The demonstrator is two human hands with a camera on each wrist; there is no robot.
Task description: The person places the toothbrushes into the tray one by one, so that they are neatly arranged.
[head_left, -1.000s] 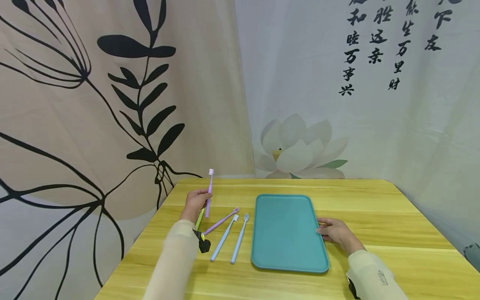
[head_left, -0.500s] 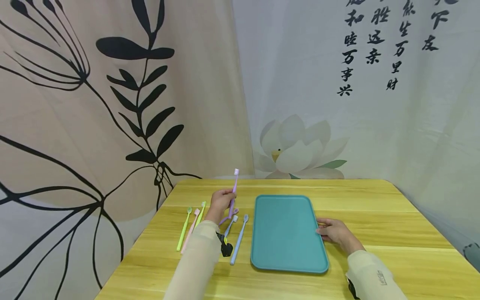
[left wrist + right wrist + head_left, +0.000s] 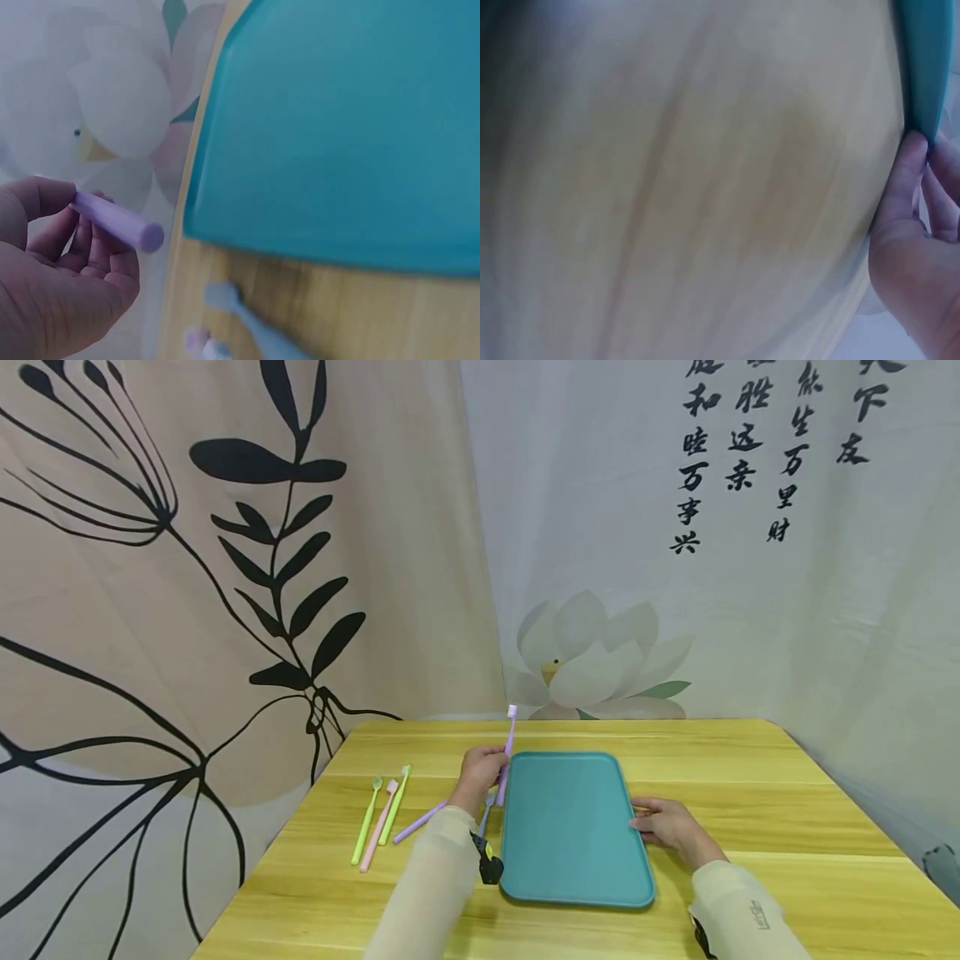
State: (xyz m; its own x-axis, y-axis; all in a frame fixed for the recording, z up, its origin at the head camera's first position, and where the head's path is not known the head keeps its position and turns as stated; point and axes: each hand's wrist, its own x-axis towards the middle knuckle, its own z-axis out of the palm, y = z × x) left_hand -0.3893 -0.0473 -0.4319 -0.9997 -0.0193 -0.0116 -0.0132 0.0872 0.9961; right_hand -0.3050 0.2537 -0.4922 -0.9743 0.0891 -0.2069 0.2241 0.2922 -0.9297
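My left hand (image 3: 480, 772) pinches a purple toothbrush (image 3: 512, 733) between thumb and fingers, bristle head up, beside the left edge of a teal tray (image 3: 573, 827). In the left wrist view, the blunt end of its handle (image 3: 124, 223) points toward the camera. My right hand (image 3: 670, 828) grips the tray's right rim, with the thumb (image 3: 909, 161) against the rim in the right wrist view. A blue toothbrush (image 3: 487, 812) lies under the left hand, partly hidden by the sleeve. Another purple toothbrush (image 3: 420, 822) lies to the left, its head end covered by the wrist.
Two green toothbrushes, one at left (image 3: 367, 822) and one slanting (image 3: 395, 806), lie on the wooden table (image 3: 750, 768) with a pink toothbrush (image 3: 380, 827) between them. A printed curtain (image 3: 420, 568) hangs behind the table.
My left hand has carried the purple toothbrush rightward from above the toothbrushes to the tray's left edge. The green and pink ones came into view. The right hand stays on the tray rim.
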